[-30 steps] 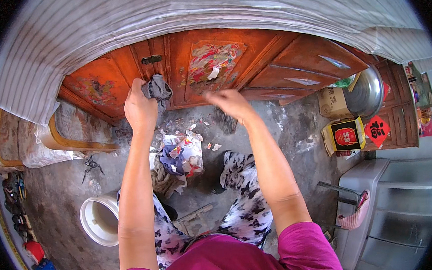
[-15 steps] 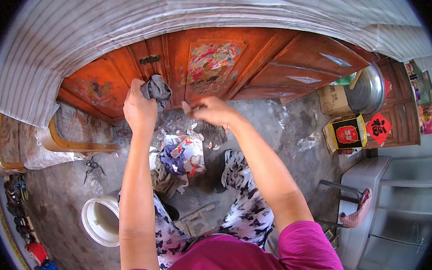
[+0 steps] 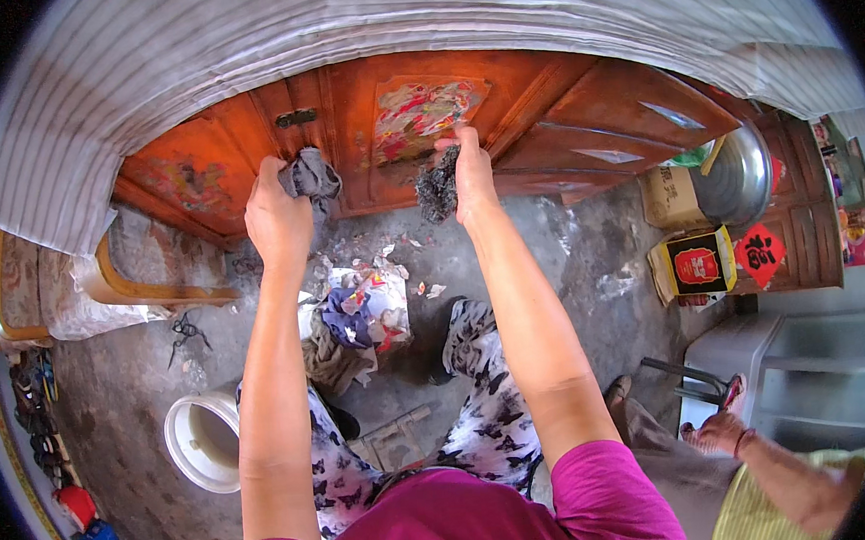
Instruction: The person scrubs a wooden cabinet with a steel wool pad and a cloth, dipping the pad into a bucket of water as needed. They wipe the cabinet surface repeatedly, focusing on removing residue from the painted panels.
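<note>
My left hand [image 3: 275, 216] grips a grey rag [image 3: 312, 175] and presses it against the orange-brown wooden door [image 3: 224, 154], just below a dark metal latch [image 3: 297, 118]. My right hand [image 3: 471, 172] holds a dark scouring pad [image 3: 438, 182] against the door right under a torn, faded picture sticker [image 3: 421, 110]. Both arms are stretched up and forward.
On the concrete floor below lie paper scraps and a heap of torn paper and cloth [image 3: 355, 315]. A white bucket [image 3: 202, 442] stands at lower left, scissors [image 3: 186, 332] near a covered chair [image 3: 82, 284]. Boxes [image 3: 693, 262] and a metal basin [image 3: 737, 173] sit right. Another person's hand [image 3: 715, 431] is at lower right.
My right hand has dropped from the door toward the floor pile and come back up to the sticker with the dark pad. The left hand stayed on the rag.
</note>
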`<state>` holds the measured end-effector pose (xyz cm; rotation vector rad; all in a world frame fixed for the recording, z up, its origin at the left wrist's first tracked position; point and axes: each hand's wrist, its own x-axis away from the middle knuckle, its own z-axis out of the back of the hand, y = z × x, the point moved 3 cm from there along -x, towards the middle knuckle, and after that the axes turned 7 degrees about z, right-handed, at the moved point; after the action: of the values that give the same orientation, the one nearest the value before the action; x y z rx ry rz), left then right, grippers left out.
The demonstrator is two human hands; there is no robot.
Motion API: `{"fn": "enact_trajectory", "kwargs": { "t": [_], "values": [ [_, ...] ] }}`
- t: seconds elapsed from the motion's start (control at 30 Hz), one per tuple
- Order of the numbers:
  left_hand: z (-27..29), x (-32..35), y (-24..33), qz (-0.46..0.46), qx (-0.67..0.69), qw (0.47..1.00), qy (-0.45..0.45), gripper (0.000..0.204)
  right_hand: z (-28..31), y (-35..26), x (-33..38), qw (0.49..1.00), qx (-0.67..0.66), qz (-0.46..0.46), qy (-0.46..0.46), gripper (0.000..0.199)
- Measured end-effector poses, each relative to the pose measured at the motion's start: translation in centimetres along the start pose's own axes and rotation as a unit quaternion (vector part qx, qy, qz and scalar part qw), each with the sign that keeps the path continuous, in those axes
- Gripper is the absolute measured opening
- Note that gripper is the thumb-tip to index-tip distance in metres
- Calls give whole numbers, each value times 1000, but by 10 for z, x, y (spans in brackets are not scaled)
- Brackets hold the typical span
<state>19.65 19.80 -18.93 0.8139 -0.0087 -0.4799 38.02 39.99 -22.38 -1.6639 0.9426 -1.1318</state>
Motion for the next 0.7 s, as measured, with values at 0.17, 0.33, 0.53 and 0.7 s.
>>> {"fn": "enact_trajectory", "kwargs": {
  "t": [0.17, 0.33, 0.53, 0.7],
  "values": [
    [1, 0, -7, 0, 2, 1000, 8, 39, -8, -10, 16, 991, -99, -89, -31, 50],
    [1, 1, 1, 6, -11, 1000, -6, 39, -1, 0, 3, 997, -49, -59, -20, 49],
    [2, 0, -10, 2, -9, 1000, -2, 39, -18, -24, 29, 983, -134, -109, -59, 42],
    [-1, 0, -2, -5, -4, 1000, 0, 39, -6, -4, 4, 993, -95, -65, -25, 32]
  ]
}}
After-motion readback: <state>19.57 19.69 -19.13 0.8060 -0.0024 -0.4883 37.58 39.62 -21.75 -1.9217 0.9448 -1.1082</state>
